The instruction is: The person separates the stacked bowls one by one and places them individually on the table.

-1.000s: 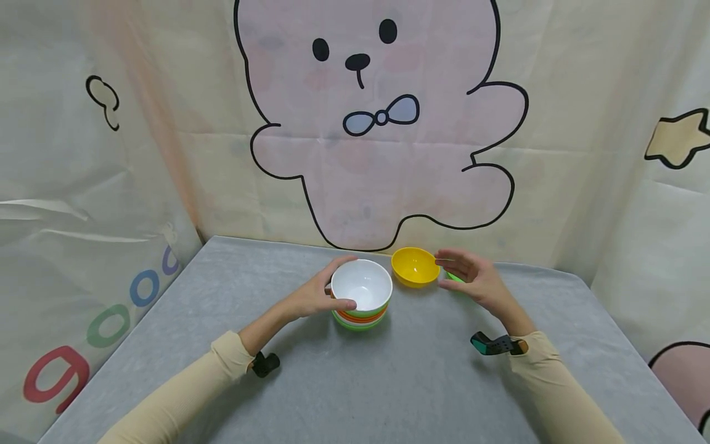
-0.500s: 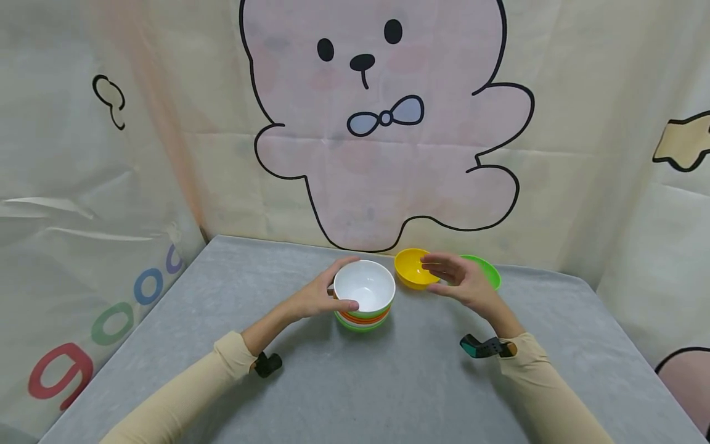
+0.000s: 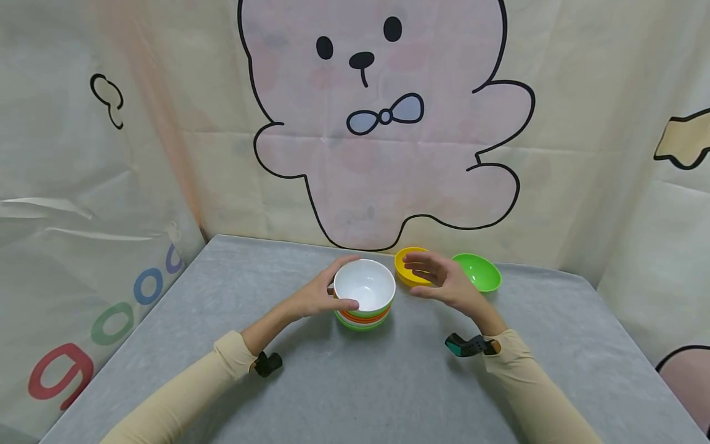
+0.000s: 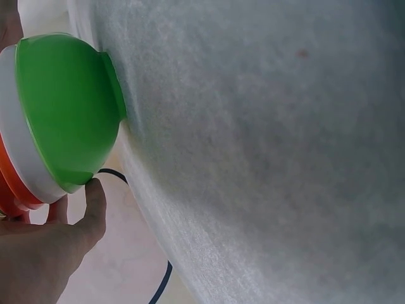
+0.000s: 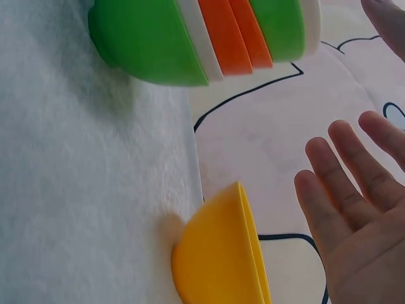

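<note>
A stack of nested bowls (image 3: 362, 316) in green, white and orange stands on the table, with a white bowl (image 3: 363, 285) on top. My left hand (image 3: 318, 295) holds the stack from the left, thumb at the front and fingers round the far side. In the left wrist view, the lowest green bowl (image 4: 69, 107) rests on the table. My right hand (image 3: 444, 283) hovers with spread fingers and nothing in it, right of the stack. It partly hides the yellow bowl (image 3: 407, 262) behind it. In the right wrist view, its fingers (image 5: 342, 183) are apart from the yellow bowl (image 5: 218, 253).
A light green bowl (image 3: 479, 272) sits at the table's back edge, behind the right forearm. Grey cloth covers the table (image 3: 377, 388). A curtain with a printed bear (image 3: 366, 179) hangs directly behind it.
My right hand has moved left from beside the light green bowl, uncovering it, and is now in front of the yellow bowl, nearer the stack. The left hand stays on the stack.
</note>
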`<state>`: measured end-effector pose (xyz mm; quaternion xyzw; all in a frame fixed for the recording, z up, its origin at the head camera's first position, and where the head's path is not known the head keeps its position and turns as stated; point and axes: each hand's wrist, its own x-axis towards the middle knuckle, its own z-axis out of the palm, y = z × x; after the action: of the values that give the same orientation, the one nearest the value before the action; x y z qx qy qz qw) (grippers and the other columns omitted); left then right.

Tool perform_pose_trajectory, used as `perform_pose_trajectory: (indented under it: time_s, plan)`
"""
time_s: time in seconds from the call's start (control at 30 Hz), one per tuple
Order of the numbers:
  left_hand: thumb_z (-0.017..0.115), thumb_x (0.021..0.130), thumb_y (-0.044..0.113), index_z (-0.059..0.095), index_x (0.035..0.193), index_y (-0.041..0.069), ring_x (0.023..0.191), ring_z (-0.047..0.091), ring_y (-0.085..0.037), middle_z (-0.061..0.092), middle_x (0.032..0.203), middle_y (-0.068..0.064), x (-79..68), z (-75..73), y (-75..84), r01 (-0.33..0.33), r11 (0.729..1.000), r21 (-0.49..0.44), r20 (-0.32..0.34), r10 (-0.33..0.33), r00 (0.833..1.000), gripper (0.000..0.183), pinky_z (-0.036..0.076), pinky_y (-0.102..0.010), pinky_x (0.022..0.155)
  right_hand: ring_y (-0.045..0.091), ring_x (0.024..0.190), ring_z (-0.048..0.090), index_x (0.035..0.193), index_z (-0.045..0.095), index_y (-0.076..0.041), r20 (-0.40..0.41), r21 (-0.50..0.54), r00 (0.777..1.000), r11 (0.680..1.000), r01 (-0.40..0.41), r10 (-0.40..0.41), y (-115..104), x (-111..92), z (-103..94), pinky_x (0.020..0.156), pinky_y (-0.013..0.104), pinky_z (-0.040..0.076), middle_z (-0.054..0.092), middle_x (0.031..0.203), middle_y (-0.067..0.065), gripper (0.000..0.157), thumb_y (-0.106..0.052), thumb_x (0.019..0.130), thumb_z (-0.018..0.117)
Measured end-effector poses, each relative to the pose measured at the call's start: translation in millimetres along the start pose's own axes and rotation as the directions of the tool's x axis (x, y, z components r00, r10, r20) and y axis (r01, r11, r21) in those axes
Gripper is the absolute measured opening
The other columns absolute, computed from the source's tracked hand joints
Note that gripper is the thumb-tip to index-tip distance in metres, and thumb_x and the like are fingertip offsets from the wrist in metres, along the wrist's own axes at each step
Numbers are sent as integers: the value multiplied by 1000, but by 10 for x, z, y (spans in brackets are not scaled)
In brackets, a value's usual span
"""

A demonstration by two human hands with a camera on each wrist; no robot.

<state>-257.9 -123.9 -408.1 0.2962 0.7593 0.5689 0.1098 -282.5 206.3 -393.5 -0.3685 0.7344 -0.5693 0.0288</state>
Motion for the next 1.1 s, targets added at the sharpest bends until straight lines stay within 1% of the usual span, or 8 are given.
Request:
perform_pose_trajectory:
  time_s: [0.13, 0.33, 0.47, 0.53, 0.7, 0.8, 0.97, 1.1]
  plan:
    - [83, 86, 30, 28, 160, 20, 130, 47, -24, 44, 146, -7, 1, 1, 3, 3, 1000, 2, -1, -3, 1000, 93, 43, -49, 104, 42, 133, 47, 144, 48, 5, 20, 27, 1000, 1000, 3, -4, -11, 47, 76, 108, 45, 40, 49, 142, 27, 67, 7, 84, 80]
    - [85, 84, 30, 28, 160, 21, 130, 46, -24, 44, 147, -6, -1, -13, -1, -11, 1000, 1, 10, 11, 1000, 95, 44, -48, 103, 41, 137, 43, 148, 44, 3, 52, 56, 999, 998, -11, 8, -13, 90, 180, 109, 51, 36, 50, 146, 17, 75, 5, 84, 81]
    - [88, 82, 29, 26, 161, 18, 132, 45, -24, 43, 148, -4, -19, -34, 0, -22, 1000, 10, 30, 22, 999, 102, 44, -49, 102, 39, 138, 43, 150, 40, 4, 81, 84, 997, 996, -4, -3, 2, 120, 230, 109, 59, 32, 47, 149, 17, 79, 2, 84, 82]
    - [90, 80, 28, 28, 160, 17, 133, 45, -24, 44, 148, -4, -25, -43, 2, -33, 999, 22, 40, 32, 999, 102, 44, -50, 102, 37, 138, 43, 151, 39, 4, 94, 95, 995, 995, 9, -18, 6, 139, 253, 109, 61, 31, 46, 149, 17, 81, 1, 83, 83]
    - [90, 79, 25, 35, 155, 22, 131, 47, -23, 47, 145, -1, -33, -61, -5, -39, 999, 30, 52, 37, 998, 94, 46, -49, 99, 36, 137, 44, 150, 40, 3, 123, 78, 991, 996, 50, -59, 16, 197, 322, 111, 52, 35, 46, 149, 15, 83, -5, 82, 87]
    - [90, 80, 24, 35, 155, 23, 131, 48, -23, 47, 145, 0, -35, -64, -12, -30, 999, 26, 53, 29, 998, 93, 47, -48, 98, 34, 137, 44, 150, 41, 2, 138, 62, 989, 997, 51, -59, 18, 221, 368, 111, 46, 36, 45, 150, 14, 85, -10, 81, 88]
    - [90, 80, 22, 35, 155, 23, 131, 48, -23, 46, 146, 0, -37, -59, -15, -19, 1000, 24, 54, 18, 998, 93, 48, -47, 98, 33, 136, 45, 152, 38, 3, 145, 40, 989, 999, 33, -38, 25, 246, 431, 110, 45, 38, 44, 151, 13, 92, -22, 80, 90]
    - [90, 80, 22, 36, 155, 23, 131, 48, -23, 46, 145, 0, -47, -60, -14, -20, 1000, 21, 56, 19, 998, 93, 48, -47, 98, 32, 133, 46, 153, 35, 4, 166, 59, 985, 997, 39, -48, 33, 279, 471, 107, 43, 41, 44, 149, 13, 98, -27, 79, 91]
